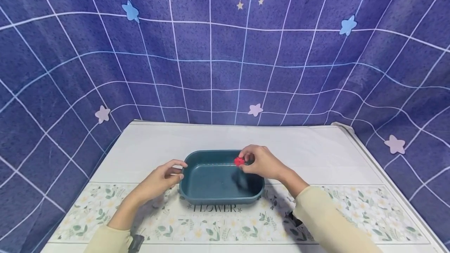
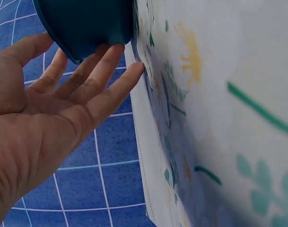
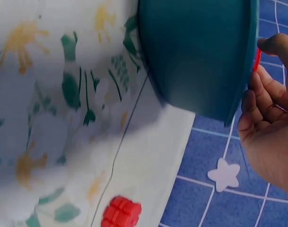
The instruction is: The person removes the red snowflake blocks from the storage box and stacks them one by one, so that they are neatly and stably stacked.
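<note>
A dark teal oblong basin [image 1: 221,200] stands on the table, its inner floor bare where visible. My right hand [image 1: 261,162] is over its back right part, pinching a small red piece [image 1: 239,161] between thumb and fingertips. In the right wrist view, the basin's wall hides most of that piece, and only a red edge [image 3: 257,60] shows. At the basin's left end, my left hand [image 1: 163,179] has its fingertips at the rim. The left wrist view shows its fingers [image 2: 103,71] loosely extended against the outer wall.
A red ridged block [image 3: 121,212] lies on the table to the right of the basin, hidden from the head view. The white table [image 1: 175,136] carries a floral strip [image 1: 369,210] along its front. A blue gridded curtain [image 1: 225,69] with stars surrounds the back and sides.
</note>
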The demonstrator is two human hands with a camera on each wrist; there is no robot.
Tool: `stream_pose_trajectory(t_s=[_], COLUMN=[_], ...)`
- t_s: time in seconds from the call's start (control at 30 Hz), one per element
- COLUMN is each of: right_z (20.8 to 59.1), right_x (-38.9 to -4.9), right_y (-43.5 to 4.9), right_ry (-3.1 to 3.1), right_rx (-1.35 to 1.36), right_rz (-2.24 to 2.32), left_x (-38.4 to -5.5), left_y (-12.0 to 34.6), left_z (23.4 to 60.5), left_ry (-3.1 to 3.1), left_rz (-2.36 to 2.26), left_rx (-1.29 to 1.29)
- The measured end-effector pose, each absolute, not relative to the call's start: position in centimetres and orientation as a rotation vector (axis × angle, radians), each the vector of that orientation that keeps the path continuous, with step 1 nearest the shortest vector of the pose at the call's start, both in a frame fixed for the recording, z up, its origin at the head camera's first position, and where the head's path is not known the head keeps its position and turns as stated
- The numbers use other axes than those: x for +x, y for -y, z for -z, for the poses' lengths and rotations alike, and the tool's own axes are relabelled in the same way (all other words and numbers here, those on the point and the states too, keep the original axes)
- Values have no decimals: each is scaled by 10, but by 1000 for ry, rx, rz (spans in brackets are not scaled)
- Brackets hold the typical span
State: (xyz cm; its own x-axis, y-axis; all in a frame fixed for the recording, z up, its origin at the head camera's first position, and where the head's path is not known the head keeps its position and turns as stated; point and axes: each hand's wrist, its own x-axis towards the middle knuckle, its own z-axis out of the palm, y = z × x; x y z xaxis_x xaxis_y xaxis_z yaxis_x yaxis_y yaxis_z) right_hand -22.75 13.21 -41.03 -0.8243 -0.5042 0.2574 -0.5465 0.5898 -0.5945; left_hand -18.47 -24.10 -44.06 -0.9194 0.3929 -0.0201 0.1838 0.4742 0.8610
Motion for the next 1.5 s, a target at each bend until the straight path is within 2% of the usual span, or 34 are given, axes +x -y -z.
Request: stream_pose_trajectory(t_s=[0.9,1.5], right_z=[410,432], right_x=[-223,-212], right_y=[-194,-247], right_ry=[2725,2791], right_rx=[726,528], right_rz=[-1027,-1034], left_x=[-186,-192], left_y=[240,242], left_z=[440,439], left_ry=[-2489,-2497], left_rz=[-1442,-1430], left_rx=[502,509])
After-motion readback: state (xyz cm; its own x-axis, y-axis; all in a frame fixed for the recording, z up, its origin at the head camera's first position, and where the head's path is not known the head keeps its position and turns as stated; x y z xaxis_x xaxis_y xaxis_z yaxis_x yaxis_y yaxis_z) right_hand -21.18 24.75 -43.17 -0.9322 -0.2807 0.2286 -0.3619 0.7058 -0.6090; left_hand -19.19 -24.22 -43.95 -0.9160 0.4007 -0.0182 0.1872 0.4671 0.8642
